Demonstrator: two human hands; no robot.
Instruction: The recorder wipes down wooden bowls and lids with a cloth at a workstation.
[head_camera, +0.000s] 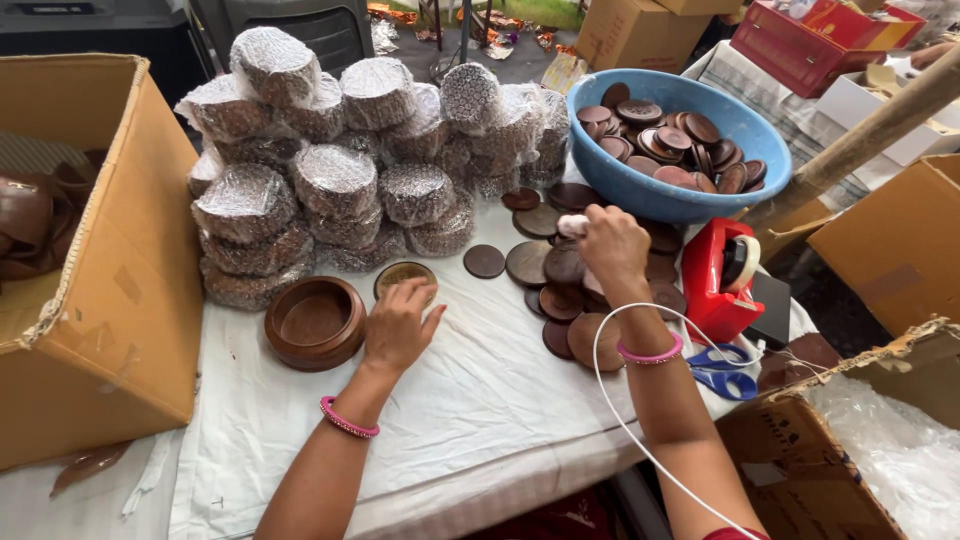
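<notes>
The left hand (400, 325) lies palm down and loosely spread on the white-clothed counter (480, 400), its fingertips touching a round brassy disc (404, 276) just beside a brown wooden bowl (315, 322). The right hand (612, 243) pinches a small pale piece (573, 226) over scattered dark wooden lids (560, 275). Behind stand foil-wrapped stacks (350, 160), a blue basin (680, 150) and a red tape dispenser (722, 280).
</notes>
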